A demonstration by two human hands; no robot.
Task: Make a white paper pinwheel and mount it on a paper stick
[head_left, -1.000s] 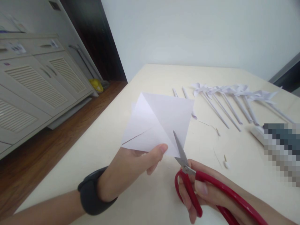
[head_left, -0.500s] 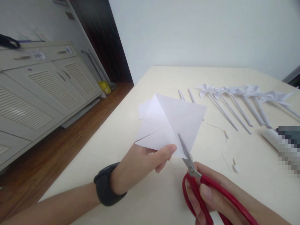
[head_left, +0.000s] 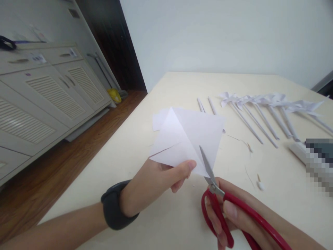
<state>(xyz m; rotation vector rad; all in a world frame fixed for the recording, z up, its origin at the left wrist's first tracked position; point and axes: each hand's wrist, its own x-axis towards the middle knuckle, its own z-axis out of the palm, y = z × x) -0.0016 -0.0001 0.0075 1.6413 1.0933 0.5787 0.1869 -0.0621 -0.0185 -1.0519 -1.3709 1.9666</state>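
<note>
A creased square of white paper is pinched at its near edge between the thumb and fingers of my left hand, with the thumb on top. One slit runs inward from its left corner. My right hand grips red-handled scissors by the loops. Their blades are parted and straddle the paper's near right corner, one above the sheet and the other mostly hidden beneath. The upper blade lies close to the crease. More white paper lies on the table behind the square.
Several paper pinwheels on rolled sticks lie at the back right of the table. Two loose paper rolls sit behind the square. Two small white-ended pieces with thin wire lie at right, near a blurred-out object.
The paper's right side has tilted slightly, and the scissors have shifted a little against its near right corner. Both hands keep their grips. The whole view has moved slightly.
</note>
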